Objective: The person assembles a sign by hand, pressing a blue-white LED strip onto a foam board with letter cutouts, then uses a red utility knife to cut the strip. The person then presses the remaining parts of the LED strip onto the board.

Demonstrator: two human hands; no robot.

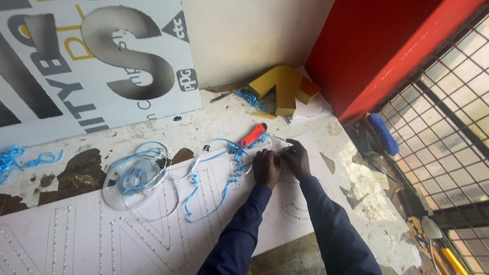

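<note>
Paint-chipped workbench (214, 122) against a pale wall, red panel at right. White sign board (153, 224) with dotted letter outlines lying flat. Left hand (266, 167) and right hand (296, 159) side by side on it, fingers curled, pinching a thin clear strip (281, 140). Blue film curls (224, 173) just left; orange utility knife (253, 135) just beyond.

Soft, even daylight fills the scene; shadows are faint beneath the fingers (277, 158). The pale tabletop (214, 127) beyond the fingers looks bright without glare. Edges bend slightly; detail is mildly soft throughout.
</note>
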